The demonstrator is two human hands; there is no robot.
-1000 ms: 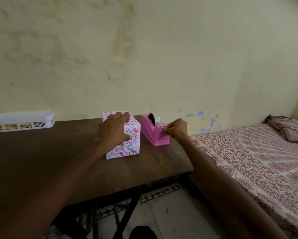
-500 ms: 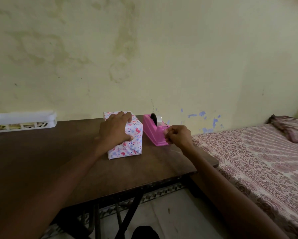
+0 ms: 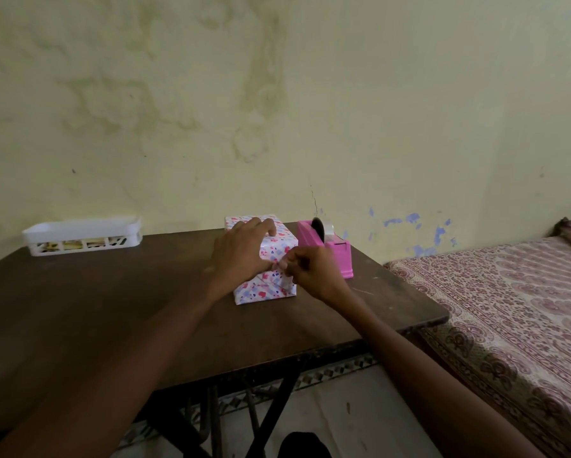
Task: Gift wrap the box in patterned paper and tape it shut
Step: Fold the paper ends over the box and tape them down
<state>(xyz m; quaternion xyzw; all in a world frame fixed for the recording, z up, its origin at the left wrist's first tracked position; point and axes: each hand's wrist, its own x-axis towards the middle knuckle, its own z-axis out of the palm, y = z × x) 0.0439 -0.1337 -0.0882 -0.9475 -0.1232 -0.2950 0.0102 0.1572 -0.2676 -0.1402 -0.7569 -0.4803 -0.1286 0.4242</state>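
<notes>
The box [image 3: 267, 289], wrapped in white paper with pink and blue hearts, stands on the dark wooden table [image 3: 112, 309]. My left hand [image 3: 241, 251] lies over its top and near end, fingers curled round the upper edge, holding the folded flap down. My right hand [image 3: 305, 271] is at the box's near right corner, its fingers pinched together on a small piece of clear tape against the paper; the tape is barely visible. The pink tape dispenser [image 3: 330, 247] stands just right of the box.
A white plastic basket [image 3: 82, 236] sits at the table's back left by the wall. A bed with a patterned cover [image 3: 509, 309] runs along the table's right side. The table's metal legs [image 3: 271, 411] and the floor show below its front edge.
My right hand has left the tape dispenser and come left to the box's near corner with a piece of tape. My left hand has stayed on the box.
</notes>
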